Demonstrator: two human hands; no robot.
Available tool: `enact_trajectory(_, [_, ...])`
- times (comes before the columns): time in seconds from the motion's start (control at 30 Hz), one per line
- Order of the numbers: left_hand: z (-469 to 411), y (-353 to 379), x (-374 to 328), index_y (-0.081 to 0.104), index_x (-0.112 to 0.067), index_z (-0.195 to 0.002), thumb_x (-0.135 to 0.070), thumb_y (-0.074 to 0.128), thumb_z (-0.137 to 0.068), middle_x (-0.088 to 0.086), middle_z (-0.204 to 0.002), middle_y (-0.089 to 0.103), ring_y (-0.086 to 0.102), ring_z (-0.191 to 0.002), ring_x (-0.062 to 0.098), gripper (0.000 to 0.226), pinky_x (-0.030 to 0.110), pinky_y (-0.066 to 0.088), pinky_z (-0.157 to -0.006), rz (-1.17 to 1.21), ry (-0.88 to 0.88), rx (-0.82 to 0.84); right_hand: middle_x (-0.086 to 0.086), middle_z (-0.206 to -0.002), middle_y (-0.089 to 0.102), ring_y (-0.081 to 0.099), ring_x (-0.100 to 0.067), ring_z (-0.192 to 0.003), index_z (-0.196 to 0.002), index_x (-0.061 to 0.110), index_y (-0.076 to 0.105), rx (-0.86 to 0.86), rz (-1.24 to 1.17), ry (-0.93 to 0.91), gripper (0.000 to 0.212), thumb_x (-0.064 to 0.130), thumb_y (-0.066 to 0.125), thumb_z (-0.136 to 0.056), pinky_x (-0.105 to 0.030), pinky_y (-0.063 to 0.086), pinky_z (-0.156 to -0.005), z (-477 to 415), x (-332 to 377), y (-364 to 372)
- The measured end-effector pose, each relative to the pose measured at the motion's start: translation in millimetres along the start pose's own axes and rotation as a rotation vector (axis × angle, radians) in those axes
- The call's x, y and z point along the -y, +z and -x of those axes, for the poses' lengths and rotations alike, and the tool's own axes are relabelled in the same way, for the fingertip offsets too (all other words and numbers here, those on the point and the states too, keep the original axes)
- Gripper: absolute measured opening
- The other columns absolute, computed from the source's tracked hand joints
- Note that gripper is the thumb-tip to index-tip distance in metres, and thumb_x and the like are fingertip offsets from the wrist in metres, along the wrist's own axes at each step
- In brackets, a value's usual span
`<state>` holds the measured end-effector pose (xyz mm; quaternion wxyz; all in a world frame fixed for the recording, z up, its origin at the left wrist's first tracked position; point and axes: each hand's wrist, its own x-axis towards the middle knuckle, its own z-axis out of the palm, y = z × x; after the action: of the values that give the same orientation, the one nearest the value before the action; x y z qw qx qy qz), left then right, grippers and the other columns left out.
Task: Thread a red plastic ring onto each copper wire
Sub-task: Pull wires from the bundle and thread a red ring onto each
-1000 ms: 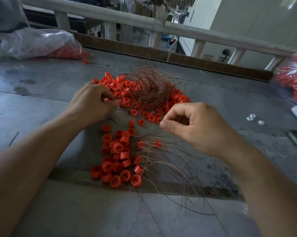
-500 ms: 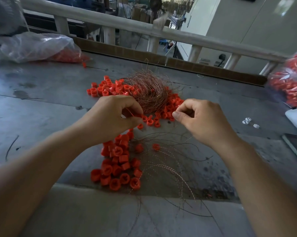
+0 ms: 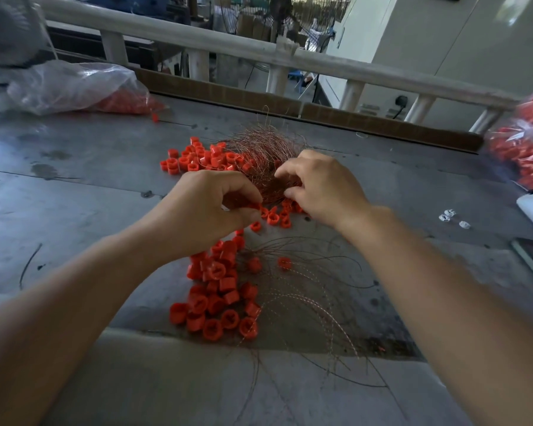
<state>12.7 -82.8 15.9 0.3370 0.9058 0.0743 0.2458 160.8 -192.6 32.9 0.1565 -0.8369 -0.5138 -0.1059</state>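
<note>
Left hand (image 3: 210, 207) pinches a red ring (image 3: 255, 206), ready for threading; right hand (image 3: 323, 187) curls into the copper wire bundle (image 3: 265, 152), presumably selecting a strand, grip unconfirmed.

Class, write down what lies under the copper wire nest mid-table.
Red rings show at the left edge and front of the wire nest, some beneath its strands. The right hand covers its right side, and the dense middle hides whatever lies below.
</note>
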Motion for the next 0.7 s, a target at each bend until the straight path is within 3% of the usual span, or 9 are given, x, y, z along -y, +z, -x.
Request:
enact_trajectory(0.1, [-1,0,0,0.058,-0.042,-0.076,-0.017,0.072,-0.075,-0.021,-0.076,0.062,0.056,-0.073,-0.017,0.029,-0.002,0.038,-0.063,0.008,0.003,0.000,-0.002,-0.095,0.061,0.058,-0.021,-0.091,-0.100,0.016,0.069,-0.050,-0.024,-0.034,0.016,0.016,0.061,-0.086,-0.034,0.047,-0.075,2,0,2])
enact_trajectory(0.23, [-1,1,0,0.058,-0.041,-0.076,-0.017,0.072,-0.076,-0.019,-0.077,0.063,0.056,-0.074,-0.015,0.028,-0.001,0.039,-0.063,0.016,-0.003,0.004,-0.006,-0.098,0.065,0.059,-0.021,-0.094,-0.101,0.012,0.070,-0.156,-0.090,-0.059,0.018,0.013,0.060,-0.087,-0.037,0.048,-0.080,9,0,-1])
enact_trajectory(0.37, [0,2,1,0.057,-0.043,-0.076,-0.017,0.072,-0.076,-0.018,-0.078,0.065,0.058,-0.076,-0.010,0.029,0.000,0.041,-0.064,0.001,-0.003,0.013,-0.007,-0.098,0.068,0.061,-0.017,-0.089,-0.099,0.009,0.070,-0.226,-0.204,-0.019,0.017,0.010,0.058,-0.088,-0.030,0.047,-0.082,17,3,-7])
enact_trajectory(0.47, [0,3,1,0.057,-0.043,-0.076,-0.015,0.072,-0.076,-0.019,-0.077,0.064,0.058,-0.077,-0.011,0.032,-0.001,0.041,-0.065,0.002,-0.003,-0.002,-0.002,-0.082,0.067,0.060,-0.010,-0.073,-0.091,0.013,0.066,-0.279,-0.424,0.052,0.014,0.007,0.054,-0.090,-0.025,0.048,-0.071,22,6,-17])
enact_trajectory(0.57, [0,2,0,0.057,-0.044,-0.077,-0.012,0.072,-0.075,-0.020,-0.076,0.063,0.059,-0.077,-0.010,0.035,0.000,0.043,-0.065,0.045,0.001,-0.027,0.006,-0.080,0.063,0.062,-0.007,-0.079,-0.085,0.023,0.057,-0.346,-0.713,0.032,0.024,0.002,0.048,-0.092,-0.025,0.051,-0.078,30,11,-25])
enact_trajectory(0.7, [1,0,-1,0.060,-0.043,-0.080,-0.008,0.072,-0.074,-0.023,-0.073,0.066,0.062,-0.072,-0.008,0.037,0.003,0.045,-0.063,0.135,0.004,-0.027,0.011,-0.086,0.059,0.058,-0.003,-0.084,-0.099,0.027,0.059,-0.423,-0.676,-0.116,0.025,0.005,0.050,-0.090,-0.019,0.047,-0.080,45,21,-26])
